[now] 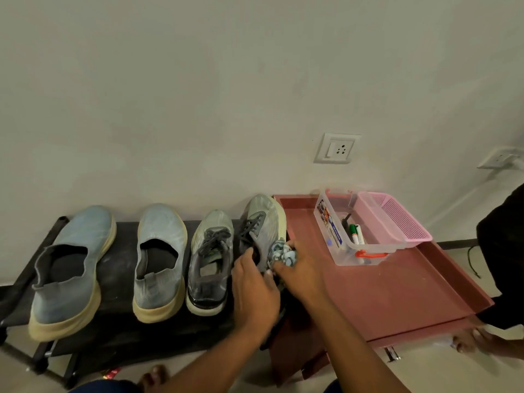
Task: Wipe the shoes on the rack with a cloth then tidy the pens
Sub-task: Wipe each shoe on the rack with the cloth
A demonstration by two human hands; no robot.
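rightmost shoe (256, 222) heel behind hands, rack (119, 268) cut off left

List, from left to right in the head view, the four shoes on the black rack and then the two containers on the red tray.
Large blue slip-on shoe → second blue slip-on shoe → grey lace-up trainer → tilted grey lace-up trainer → clear plastic box holding pens → pink mesh basket.
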